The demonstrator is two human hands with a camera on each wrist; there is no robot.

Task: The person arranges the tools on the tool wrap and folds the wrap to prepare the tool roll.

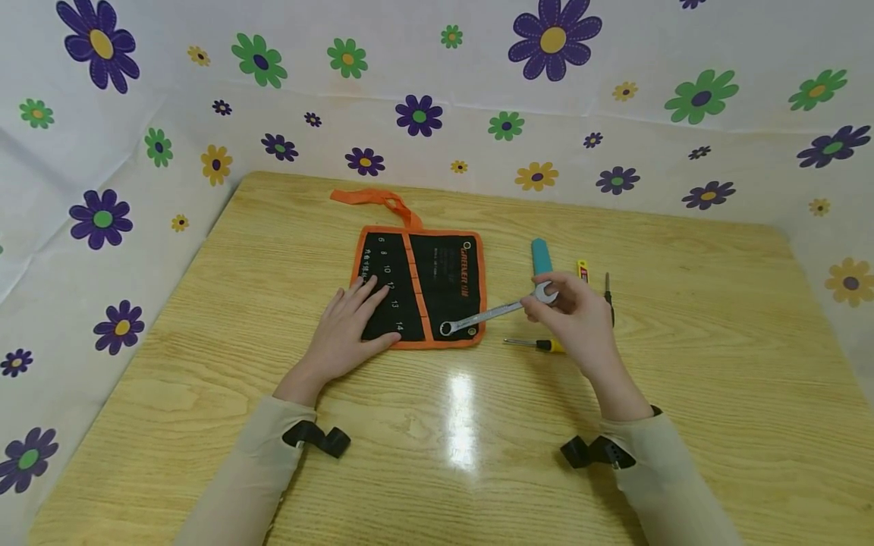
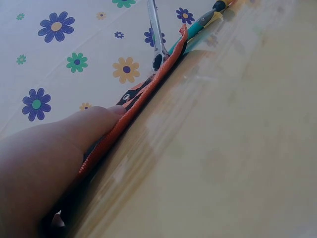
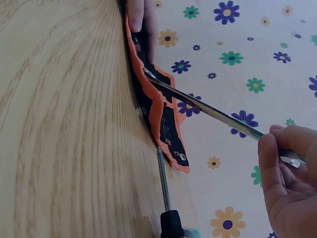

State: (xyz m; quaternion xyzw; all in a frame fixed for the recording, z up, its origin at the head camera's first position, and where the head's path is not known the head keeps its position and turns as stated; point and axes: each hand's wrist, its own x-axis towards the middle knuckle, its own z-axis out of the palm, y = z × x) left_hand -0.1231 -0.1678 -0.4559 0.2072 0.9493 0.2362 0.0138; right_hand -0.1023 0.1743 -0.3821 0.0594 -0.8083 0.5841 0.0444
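Observation:
A black tool pouch [image 1: 447, 265] with orange trim and printed size numbers lies spread on the table. My left hand [image 1: 348, 334] rests on its left half, fingers spread and straight; the thumb is near the front edge. With thumb and fingers, my right hand [image 1: 580, 322] pinches a silver combination wrench [image 1: 495, 312] by its open end. The wrench slants down to the left, and its ring end is over the pouch's right half. In the right wrist view, the wrench [image 3: 208, 110] has its ring end at the pouch's orange edging; whether they touch, I cannot tell.
Right of the pouch lie a yellow-handled screwdriver [image 1: 522, 343], a teal object [image 1: 541, 254], a small yellow item [image 1: 583, 269] and a thin dark-handled tool [image 1: 608, 284]. An orange strap [image 1: 365, 196] trails behind the pouch. Flower-printed cloth [image 1: 471, 76] hangs behind the table.

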